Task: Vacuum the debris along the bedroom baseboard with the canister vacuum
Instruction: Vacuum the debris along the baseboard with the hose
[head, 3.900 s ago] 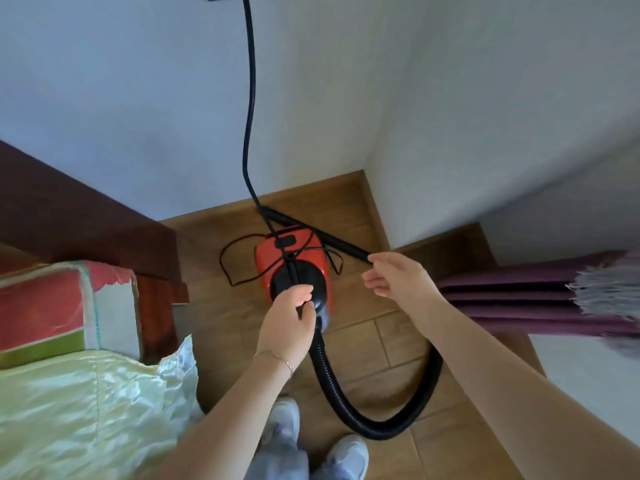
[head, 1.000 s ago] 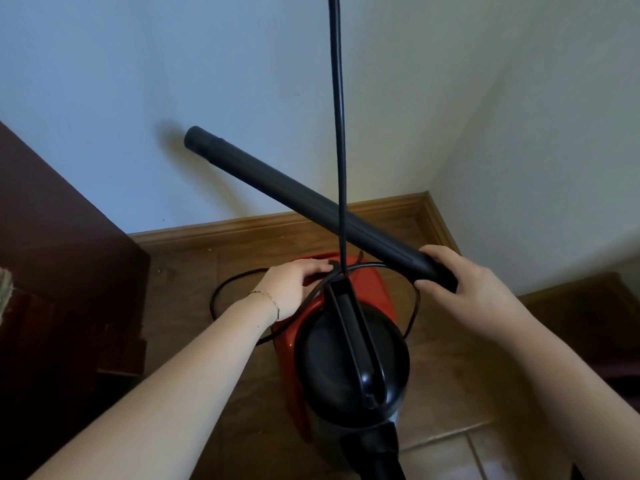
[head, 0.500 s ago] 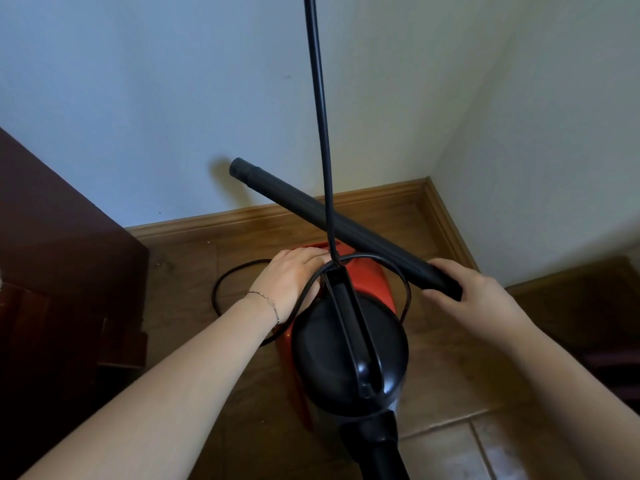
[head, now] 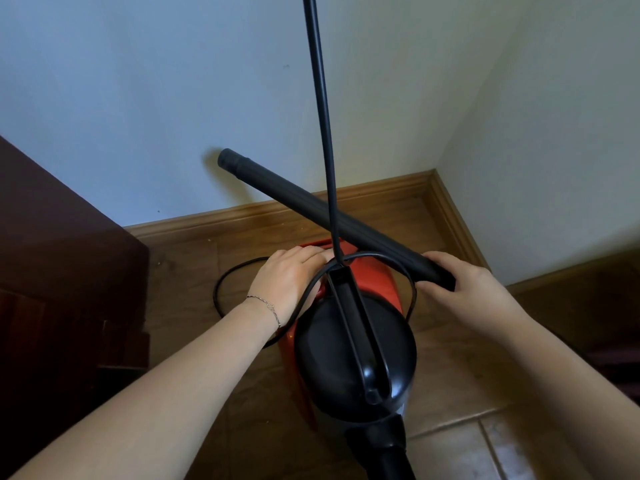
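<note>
A red and black canister vacuum (head: 349, 344) stands on the wooden floor in the room's corner. My left hand (head: 291, 275) rests flat on its red back end, fingers reaching toward the base of the black carry handle (head: 356, 327). My right hand (head: 464, 289) grips the near end of the black wand tube (head: 311, 202), which slants up to the left, its open tip in front of the wall. The black power cord (head: 320, 116) runs straight up out of view and loops over the vacuum. Small pale specks lie along the wooden baseboard (head: 242, 220).
A dark brown piece of furniture (head: 59, 271) stands close on the left. The two walls meet at the corner (head: 433, 171) behind the vacuum. The black hose (head: 381, 459) leaves the canister at the bottom edge. Slack cord (head: 221, 289) loops on the floor at left.
The wand tip has come down along the wall since a second ago. Both hands have kept their places on the vacuum and the tube.
</note>
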`<action>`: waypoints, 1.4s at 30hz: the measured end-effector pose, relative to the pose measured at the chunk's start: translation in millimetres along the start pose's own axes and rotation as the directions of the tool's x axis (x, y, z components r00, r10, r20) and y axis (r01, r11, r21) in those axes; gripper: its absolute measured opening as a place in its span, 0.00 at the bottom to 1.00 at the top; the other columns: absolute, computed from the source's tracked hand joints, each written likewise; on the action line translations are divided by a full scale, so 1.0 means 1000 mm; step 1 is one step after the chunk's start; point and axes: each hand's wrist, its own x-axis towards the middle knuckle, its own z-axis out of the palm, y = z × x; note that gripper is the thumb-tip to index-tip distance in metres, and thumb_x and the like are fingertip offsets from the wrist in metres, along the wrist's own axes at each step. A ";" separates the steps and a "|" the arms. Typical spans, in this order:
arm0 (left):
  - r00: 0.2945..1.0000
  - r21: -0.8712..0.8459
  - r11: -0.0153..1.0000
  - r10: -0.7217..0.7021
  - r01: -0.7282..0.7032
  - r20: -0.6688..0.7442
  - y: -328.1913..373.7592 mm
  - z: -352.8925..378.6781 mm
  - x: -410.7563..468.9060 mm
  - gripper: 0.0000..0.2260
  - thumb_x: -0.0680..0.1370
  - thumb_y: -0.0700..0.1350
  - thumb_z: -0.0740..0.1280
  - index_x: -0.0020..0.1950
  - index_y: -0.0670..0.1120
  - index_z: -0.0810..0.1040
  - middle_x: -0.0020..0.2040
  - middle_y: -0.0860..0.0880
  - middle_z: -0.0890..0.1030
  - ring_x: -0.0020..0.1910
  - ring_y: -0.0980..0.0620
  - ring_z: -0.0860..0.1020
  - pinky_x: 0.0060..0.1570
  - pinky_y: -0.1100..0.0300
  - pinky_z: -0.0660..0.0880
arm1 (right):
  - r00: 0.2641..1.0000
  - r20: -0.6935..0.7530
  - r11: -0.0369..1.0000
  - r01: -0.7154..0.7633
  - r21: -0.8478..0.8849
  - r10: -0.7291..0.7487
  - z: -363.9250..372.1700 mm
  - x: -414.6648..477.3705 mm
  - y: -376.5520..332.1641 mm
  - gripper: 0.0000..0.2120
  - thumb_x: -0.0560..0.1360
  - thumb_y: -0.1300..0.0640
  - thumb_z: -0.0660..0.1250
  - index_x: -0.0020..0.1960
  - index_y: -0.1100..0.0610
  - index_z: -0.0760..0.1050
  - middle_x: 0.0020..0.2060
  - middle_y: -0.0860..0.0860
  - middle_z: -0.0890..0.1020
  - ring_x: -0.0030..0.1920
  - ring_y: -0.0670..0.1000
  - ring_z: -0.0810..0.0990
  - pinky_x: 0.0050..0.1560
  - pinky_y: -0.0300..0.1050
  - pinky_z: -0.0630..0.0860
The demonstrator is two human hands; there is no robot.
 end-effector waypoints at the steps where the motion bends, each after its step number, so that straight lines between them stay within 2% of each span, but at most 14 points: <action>1: 1.000 0.007 1.000 -0.019 0.019 0.012 0.000 0.001 0.000 0.23 0.72 0.46 0.50 0.62 0.50 0.77 0.55 0.51 0.81 0.53 0.47 0.80 0.51 0.54 0.71 | 1.000 0.009 1.000 0.000 -0.001 0.000 0.000 0.000 0.000 0.22 0.75 0.48 0.66 0.68 0.46 0.68 0.53 0.46 0.79 0.50 0.46 0.77 0.48 0.40 0.74; 6: 0.996 0.050 0.995 -0.091 0.091 -0.002 0.001 0.006 0.002 0.24 0.73 0.48 0.46 0.58 0.54 0.78 0.55 0.56 0.80 0.56 0.52 0.77 0.56 0.52 0.64 | 1.000 0.020 1.000 -0.009 0.010 0.009 0.000 0.005 0.001 0.22 0.75 0.49 0.66 0.68 0.47 0.68 0.53 0.46 0.78 0.50 0.46 0.77 0.49 0.40 0.74; 11: 0.990 0.154 0.983 -0.115 0.102 0.078 0.004 0.004 0.008 0.17 0.78 0.43 0.53 0.61 0.58 0.74 0.58 0.59 0.76 0.60 0.57 0.71 0.59 0.57 0.55 | 0.999 0.038 0.999 -0.020 0.033 0.019 0.000 0.010 -0.002 0.24 0.76 0.50 0.66 0.70 0.48 0.67 0.54 0.45 0.77 0.51 0.45 0.75 0.51 0.40 0.71; 19: 0.994 0.178 0.980 -0.076 0.089 -0.079 0.001 0.008 0.004 0.19 0.75 0.45 0.50 0.53 0.55 0.79 0.51 0.57 0.81 0.57 0.58 0.69 0.53 0.57 0.57 | 0.999 0.039 1.000 -0.012 0.020 0.012 -0.004 0.000 0.004 0.24 0.75 0.49 0.66 0.70 0.48 0.67 0.57 0.48 0.78 0.52 0.47 0.77 0.52 0.41 0.74; 24: 0.994 0.160 0.984 -0.060 0.075 -0.097 -0.001 0.007 0.002 0.22 0.74 0.47 0.46 0.57 0.54 0.77 0.56 0.57 0.79 0.59 0.56 0.68 0.54 0.56 0.59 | 0.999 0.028 0.999 -0.017 -0.043 0.018 -0.010 -0.013 0.010 0.24 0.74 0.46 0.67 0.69 0.48 0.69 0.55 0.47 0.80 0.50 0.47 0.78 0.48 0.39 0.74; 26: 0.990 0.155 0.978 -0.134 0.139 -0.043 0.003 0.001 0.001 0.25 0.75 0.50 0.43 0.61 0.54 0.76 0.60 0.56 0.77 0.63 0.54 0.68 0.56 0.56 0.59 | 0.998 0.039 0.998 -0.044 -0.051 0.046 -0.017 -0.020 0.011 0.24 0.73 0.45 0.68 0.68 0.48 0.69 0.52 0.47 0.80 0.48 0.47 0.78 0.44 0.39 0.74; 28: 0.950 0.141 0.941 -0.311 0.307 0.008 0.006 -0.006 -0.001 0.21 0.79 0.51 0.45 0.64 0.53 0.74 0.63 0.54 0.75 0.65 0.51 0.68 0.58 0.55 0.61 | 0.996 0.035 0.996 -0.084 -0.029 0.085 -0.026 -0.028 0.009 0.25 0.73 0.45 0.68 0.69 0.48 0.69 0.50 0.46 0.77 0.46 0.47 0.78 0.41 0.39 0.74; 30: 0.870 0.060 0.868 -0.492 0.493 -0.034 0.010 -0.018 -0.010 0.17 0.81 0.49 0.50 0.62 0.49 0.75 0.62 0.49 0.76 0.62 0.47 0.71 0.57 0.51 0.65 | 0.992 0.024 0.992 -0.125 -0.015 0.126 -0.037 -0.041 0.007 0.26 0.74 0.46 0.68 0.70 0.49 0.68 0.49 0.45 0.75 0.44 0.47 0.77 0.39 0.39 0.74; 32: 0.721 -0.145 0.725 -0.687 0.673 -0.090 0.022 -0.040 -0.024 0.16 0.82 0.47 0.51 0.57 0.45 0.77 0.57 0.44 0.77 0.57 0.43 0.73 0.55 0.49 0.69 | 0.983 0.041 0.984 -0.177 0.018 0.177 -0.048 -0.062 0.003 0.27 0.74 0.47 0.68 0.71 0.49 0.67 0.49 0.46 0.74 0.41 0.44 0.75 0.37 0.37 0.72; 34: 0.607 -0.311 0.605 -0.788 0.733 -0.104 0.050 -0.063 -0.042 0.14 0.81 0.46 0.53 0.54 0.42 0.77 0.53 0.44 0.77 0.54 0.45 0.74 0.53 0.52 0.70 | 0.969 0.078 0.969 -0.240 0.067 0.234 -0.057 -0.086 -0.001 0.27 0.74 0.48 0.69 0.71 0.49 0.67 0.49 0.46 0.74 0.41 0.44 0.74 0.37 0.37 0.70; 35: 0.610 -0.348 0.599 -0.787 0.721 -0.091 0.073 -0.074 -0.051 0.12 0.81 0.45 0.55 0.52 0.42 0.76 0.51 0.45 0.76 0.52 0.47 0.74 0.52 0.54 0.69 | 0.961 0.089 0.958 -0.270 0.093 0.262 -0.062 -0.098 -0.005 0.26 0.74 0.48 0.69 0.70 0.48 0.68 0.49 0.46 0.75 0.42 0.45 0.74 0.38 0.38 0.71; 39: 0.748 -0.540 0.599 -0.658 0.592 0.090 0.190 -0.104 -0.082 0.04 0.78 0.39 0.60 0.46 0.47 0.73 0.46 0.52 0.74 0.44 0.54 0.72 0.46 0.63 0.68 | 0.932 0.149 0.922 -0.351 0.160 0.329 -0.080 -0.143 -0.017 0.22 0.75 0.48 0.68 0.68 0.44 0.69 0.51 0.48 0.79 0.45 0.49 0.78 0.43 0.44 0.75; 41: 0.752 -0.583 0.506 -0.576 0.636 0.320 0.242 -0.106 -0.093 0.07 0.78 0.41 0.61 0.55 0.49 0.74 0.49 0.54 0.74 0.44 0.55 0.75 0.49 0.61 0.72 | 0.920 0.179 0.909 -0.378 0.177 0.348 -0.088 -0.165 -0.022 0.20 0.76 0.50 0.66 0.67 0.44 0.70 0.50 0.49 0.80 0.46 0.51 0.79 0.46 0.47 0.77; 42: 0.710 -0.573 0.429 -0.518 0.698 0.477 0.267 -0.108 -0.097 0.12 0.78 0.43 0.60 0.62 0.52 0.71 0.52 0.54 0.74 0.46 0.55 0.76 0.51 0.59 0.74 | 0.914 0.190 0.902 -0.391 0.180 0.358 -0.092 -0.177 -0.024 0.19 0.76 0.51 0.66 0.67 0.45 0.70 0.50 0.49 0.80 0.46 0.51 0.79 0.47 0.47 0.77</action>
